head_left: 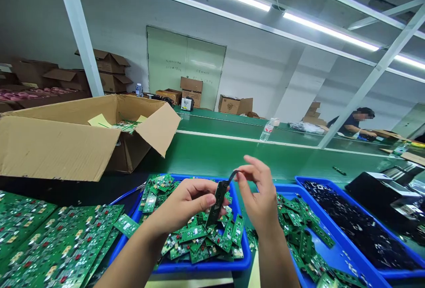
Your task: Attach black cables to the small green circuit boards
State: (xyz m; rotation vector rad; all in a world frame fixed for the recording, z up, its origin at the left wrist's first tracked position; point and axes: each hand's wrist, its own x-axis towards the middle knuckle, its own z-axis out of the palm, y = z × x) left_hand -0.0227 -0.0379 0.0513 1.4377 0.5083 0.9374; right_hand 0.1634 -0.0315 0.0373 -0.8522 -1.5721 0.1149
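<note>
Narrow circuit board (217, 201), dark and seen almost edge-on, held upright between both hands above the middle blue tray (199, 266). Looks light and stiff, probably brittle at the soldered parts; best taken by the long edges, not by the face.

At far left, large panels of green boards (49, 243) lying flat, with an open cardboard box (66, 146) behind them. Next, the left hand (186, 204), fingers curled and closed on the lower half of the board, thumb pressed against its side. Then the right hand (260, 199), thumb and forefinger pinched together on a small dark piece (234, 174) at the top end of the board, other fingers loosely spread. Under both hands, small green boards (199, 239) heaped in the tray. Further right, a second blue tray (335, 259) with more boards, then a third blue tray (312, 178) full of small black parts (348, 226), just beside a black device (381, 188).
</note>
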